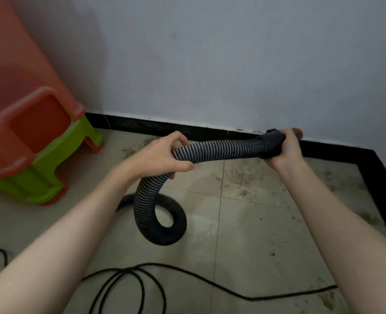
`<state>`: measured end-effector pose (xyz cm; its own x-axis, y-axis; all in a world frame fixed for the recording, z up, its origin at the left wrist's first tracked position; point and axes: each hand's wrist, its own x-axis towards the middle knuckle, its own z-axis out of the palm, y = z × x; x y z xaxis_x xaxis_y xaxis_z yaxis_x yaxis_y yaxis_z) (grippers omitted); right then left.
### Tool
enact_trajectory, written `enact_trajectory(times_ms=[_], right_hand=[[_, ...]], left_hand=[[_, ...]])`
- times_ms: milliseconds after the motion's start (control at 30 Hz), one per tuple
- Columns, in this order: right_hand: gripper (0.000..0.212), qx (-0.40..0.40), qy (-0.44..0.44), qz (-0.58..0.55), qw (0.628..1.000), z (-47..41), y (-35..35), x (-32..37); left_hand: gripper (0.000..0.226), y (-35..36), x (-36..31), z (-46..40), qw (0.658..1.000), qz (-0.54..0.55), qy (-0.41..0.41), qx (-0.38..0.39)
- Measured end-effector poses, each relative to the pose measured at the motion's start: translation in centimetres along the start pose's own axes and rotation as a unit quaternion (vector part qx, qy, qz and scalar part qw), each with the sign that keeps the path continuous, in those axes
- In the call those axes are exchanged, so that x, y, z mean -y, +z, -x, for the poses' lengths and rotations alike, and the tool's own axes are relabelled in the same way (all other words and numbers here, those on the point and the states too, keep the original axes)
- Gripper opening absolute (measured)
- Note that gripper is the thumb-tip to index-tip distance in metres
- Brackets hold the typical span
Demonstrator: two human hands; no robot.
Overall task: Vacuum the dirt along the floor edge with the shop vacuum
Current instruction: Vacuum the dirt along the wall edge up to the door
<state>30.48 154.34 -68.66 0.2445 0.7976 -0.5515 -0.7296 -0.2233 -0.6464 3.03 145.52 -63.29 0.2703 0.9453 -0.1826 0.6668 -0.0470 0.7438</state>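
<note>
Head view: hose [214,150] held level at centre, off the floor. Left hand [158,157] grasps its ribbed run; right hand [284,148] at 2 o'clock grips the black cuff, orange nozzle tip [298,132] near the baseboard [187,130]. Dirt [239,175] lies along the floor edge from 12 to 4 o'clock. Step looks like positioning; next, lower the nozzle onto the dirt.

My left hand [158,158] grips the ribbed hose [219,150]; my right hand [283,150] clamps its cuff, both forearms outstretched.
</note>
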Motion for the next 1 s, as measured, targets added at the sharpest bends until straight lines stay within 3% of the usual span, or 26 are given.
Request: enact_trajectory(times_ms=[67,200,300,400,467,567,733,833,1000], right_hand=[[0.013,0.002,0.029,-0.018,0.999,0.5,1.4,0.0],[0.035,0.005,0.109,-0.034,0.993,1.3,3.3,-1.8],[0.026,0.019,0.105,-0.013,0.994,1.7,3.4,-3.7],[0.055,-0.013,0.039,0.038,0.998,1.3,2.4,-5.8],[0.065,-0.024,-0.001,0.064,0.998,1.2,1.6,-6.7],[0.061,0.0,-0.012,0.091,0.996,1.6,0.9,-8.2],[0.05,0.047,-0.005,0.201,0.978,2.0,0.6,-13.0],[0.041,0.098,0.009,0.282,0.954,2.5,1.6,-17.4],[0.045,0.194,0.035,0.372,0.907,5.2,4.1,-24.7]], left_hand=[[0.044,-2.5,-2.3,0.2,0.999,-0.027,0.001,-0.027],[0.041,-6.1,-5.0,0.8,0.992,-0.118,-0.02,-0.03],[0.044,-5.8,-2.8,1.7,0.988,-0.142,-0.056,-0.004],[0.056,-2.0,2.6,2.4,0.979,-0.176,-0.099,0.038],[0.052,1.4,6.1,2.5,0.982,-0.137,-0.117,0.058],[0.048,5.0,9.5,2.4,0.979,-0.117,-0.138,0.088],[0.04,8.9,12.0,3.7,0.959,-0.054,-0.161,0.227],[0.03,10.7,13.9,5.9,0.928,0.035,-0.22,0.299],[0.034,10.6,16.8,9.9,0.863,0.128,-0.31,0.378]])
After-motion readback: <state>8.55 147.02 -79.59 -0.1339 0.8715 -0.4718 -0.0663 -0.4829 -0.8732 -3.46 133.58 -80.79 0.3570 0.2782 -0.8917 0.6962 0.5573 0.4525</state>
